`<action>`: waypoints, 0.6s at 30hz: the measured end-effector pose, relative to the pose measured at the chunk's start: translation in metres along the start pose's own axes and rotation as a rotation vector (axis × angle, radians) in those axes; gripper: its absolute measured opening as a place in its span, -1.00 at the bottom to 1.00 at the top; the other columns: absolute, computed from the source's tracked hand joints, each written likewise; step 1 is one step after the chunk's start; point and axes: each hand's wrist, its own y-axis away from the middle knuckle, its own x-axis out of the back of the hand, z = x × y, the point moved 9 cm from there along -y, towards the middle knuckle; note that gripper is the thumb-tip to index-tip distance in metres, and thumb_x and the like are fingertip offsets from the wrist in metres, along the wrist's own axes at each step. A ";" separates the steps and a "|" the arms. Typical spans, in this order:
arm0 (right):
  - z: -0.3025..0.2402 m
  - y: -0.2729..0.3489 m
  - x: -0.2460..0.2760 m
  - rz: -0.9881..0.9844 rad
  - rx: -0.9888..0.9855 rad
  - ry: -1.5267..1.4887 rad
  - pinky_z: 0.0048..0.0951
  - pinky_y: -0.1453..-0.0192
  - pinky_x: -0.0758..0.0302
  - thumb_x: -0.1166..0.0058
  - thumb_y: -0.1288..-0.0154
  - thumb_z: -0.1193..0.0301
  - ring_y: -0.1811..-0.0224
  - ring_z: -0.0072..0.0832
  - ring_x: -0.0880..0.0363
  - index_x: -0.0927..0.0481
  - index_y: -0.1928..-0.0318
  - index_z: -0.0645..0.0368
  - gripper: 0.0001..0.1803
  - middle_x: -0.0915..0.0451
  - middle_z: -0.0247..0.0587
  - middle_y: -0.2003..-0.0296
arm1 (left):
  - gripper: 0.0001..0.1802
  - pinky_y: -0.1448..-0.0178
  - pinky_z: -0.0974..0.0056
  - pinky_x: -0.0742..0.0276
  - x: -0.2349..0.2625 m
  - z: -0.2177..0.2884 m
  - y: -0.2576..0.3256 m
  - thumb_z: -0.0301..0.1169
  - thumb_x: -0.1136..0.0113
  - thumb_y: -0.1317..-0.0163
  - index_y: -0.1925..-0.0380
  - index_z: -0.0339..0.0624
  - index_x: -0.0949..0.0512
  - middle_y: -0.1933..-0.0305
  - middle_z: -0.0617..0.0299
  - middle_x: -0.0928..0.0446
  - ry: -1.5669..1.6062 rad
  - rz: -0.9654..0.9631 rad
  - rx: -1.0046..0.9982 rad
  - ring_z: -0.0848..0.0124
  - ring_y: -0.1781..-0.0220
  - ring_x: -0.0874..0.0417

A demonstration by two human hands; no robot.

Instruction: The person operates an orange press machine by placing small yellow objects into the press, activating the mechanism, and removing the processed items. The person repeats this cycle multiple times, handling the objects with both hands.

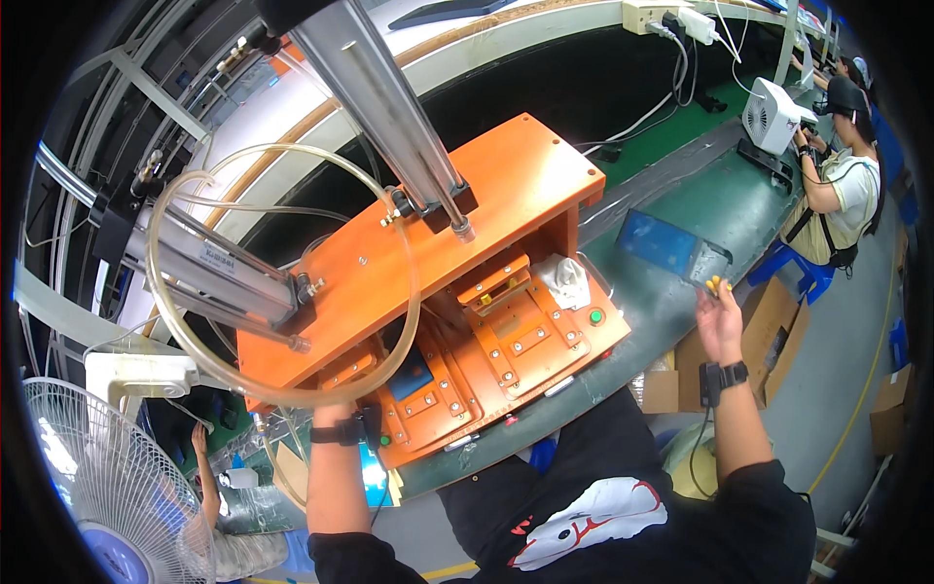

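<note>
The orange press fixture (428,234) fills the bench in front of you, its steel cylinders (389,97) rising from the top plate and clear air hoses (282,389) looping around the left side. Below the plate, two open nests (467,360) face you, likely so parts can slide in from your side. A white cloth (564,277) sits on the right nest's far corner. On the green belt (720,204) to the right lies a flat blue panel (666,245), its long axis running from upper left to lower right. Your right hand (720,316) reaches its near end, fingers pinching that edge beside a small yellow piece. Your left hand (336,409) slips under the fixture's left nest; I cannot tell whether its fingers are clenched.
</note>
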 end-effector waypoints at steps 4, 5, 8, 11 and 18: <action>0.042 -0.069 -0.023 -0.038 -0.048 0.035 -0.34 -0.22 -0.60 -0.14 -0.61 0.21 -0.15 -0.34 -0.67 -0.57 -0.07 0.09 -0.75 -0.67 -0.25 -0.03 | -0.59 -0.29 0.06 -0.59 0.001 -0.006 -0.002 -0.27 -0.20 -0.48 -0.25 -0.16 -0.59 -0.22 -0.05 -0.66 -0.027 0.064 -0.094 0.13 -0.24 -0.66; 0.053 -0.088 -0.035 -0.060 -0.064 0.039 -0.34 -0.24 -0.60 -0.13 -0.62 0.22 -0.16 -0.32 -0.67 -0.56 -0.08 0.09 -0.75 -0.66 -0.23 -0.04 | -0.59 -0.29 0.06 -0.59 0.002 -0.008 -0.002 -0.27 -0.20 -0.48 -0.25 -0.17 -0.59 -0.22 -0.05 -0.66 -0.027 0.080 -0.114 0.13 -0.24 -0.66; 0.085 -0.148 -0.063 -0.090 -0.089 0.062 -0.28 -0.31 -0.60 -0.11 -0.63 0.24 -0.19 -0.27 -0.66 -0.54 -0.10 0.12 -0.75 -0.65 -0.19 -0.05 | -0.59 -0.27 0.07 -0.60 -0.001 -0.003 -0.007 -0.29 -0.20 -0.49 -0.25 -0.20 -0.59 -0.20 -0.05 -0.66 -0.022 0.120 -0.202 0.14 -0.21 -0.66; 0.118 -0.199 -0.112 -0.161 -0.102 0.101 -0.21 -0.33 -0.63 -0.01 -0.64 0.36 -0.13 -0.21 -0.69 -0.51 -0.10 0.28 -0.76 -0.64 -0.03 -0.02 | -0.59 -0.25 0.08 -0.60 0.000 0.006 -0.010 -0.30 -0.20 -0.49 -0.25 -0.23 -0.58 -0.19 -0.05 -0.66 -0.010 0.169 -0.297 0.16 -0.19 -0.66; 0.197 -0.188 -0.278 -0.488 -0.348 1.400 -0.23 0.07 -0.81 -0.16 -0.49 0.35 0.14 -0.12 -0.83 -0.62 -0.03 0.39 -0.69 -0.73 0.11 0.09 | -0.59 -0.21 0.11 -0.61 -0.012 -0.021 0.030 -0.33 -0.21 -0.51 -0.25 -0.31 -0.57 -0.16 -0.06 -0.66 0.071 0.291 -0.399 0.18 -0.13 -0.67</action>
